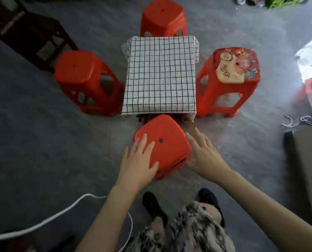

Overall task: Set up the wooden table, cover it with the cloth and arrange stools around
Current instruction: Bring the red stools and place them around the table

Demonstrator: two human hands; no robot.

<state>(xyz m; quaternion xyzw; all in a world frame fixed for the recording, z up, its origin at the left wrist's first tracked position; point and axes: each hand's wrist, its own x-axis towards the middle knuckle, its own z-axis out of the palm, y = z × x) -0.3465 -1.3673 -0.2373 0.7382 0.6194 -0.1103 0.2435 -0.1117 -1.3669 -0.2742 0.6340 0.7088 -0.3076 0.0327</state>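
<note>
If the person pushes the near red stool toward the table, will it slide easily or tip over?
The near stool looks like thin hollow plastic, so it is probably light. The floor seems smooth, so it should slide. It is tall for its base, so a high push from the left hand might tip it; the right hand steadies its side.

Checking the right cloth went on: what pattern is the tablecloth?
White with a thin black grid check, seen in the head view on the tablecloth.
</note>
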